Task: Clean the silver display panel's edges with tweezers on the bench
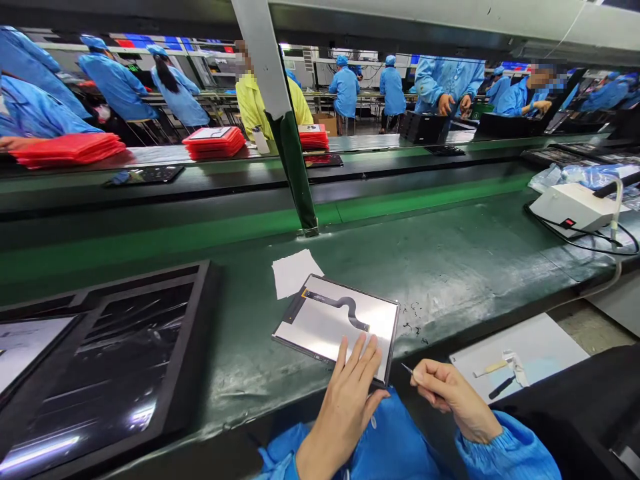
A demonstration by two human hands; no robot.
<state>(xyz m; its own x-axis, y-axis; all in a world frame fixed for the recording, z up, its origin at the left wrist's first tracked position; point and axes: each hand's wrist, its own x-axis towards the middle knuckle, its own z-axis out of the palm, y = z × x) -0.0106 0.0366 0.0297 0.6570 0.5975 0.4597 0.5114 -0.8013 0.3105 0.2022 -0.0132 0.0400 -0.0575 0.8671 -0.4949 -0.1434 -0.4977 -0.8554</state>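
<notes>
A display panel (320, 327) lies face down on the green bench, its silvery back upward and a black flex cable (345, 303) curving over it. My left hand (345, 393) rests on the panel's near right part, fingers stretched flat, thumb by the near corner. Just right of the panel, my right hand (450, 393) is closed in a pinch on a thin pointed metal tool (407, 368). The tool's tip points left, apart from the panel; most of its length is hidden in my fingers. White paper sheets (296, 272) lie behind the panel.
A black foam tray (197, 320) with film-covered contents stands left. At right are a white board (545, 340) carrying small tools, and a white device (575, 207) with cables. A green post (295, 173) rises behind the panel. Co-workers in blue sit across the line.
</notes>
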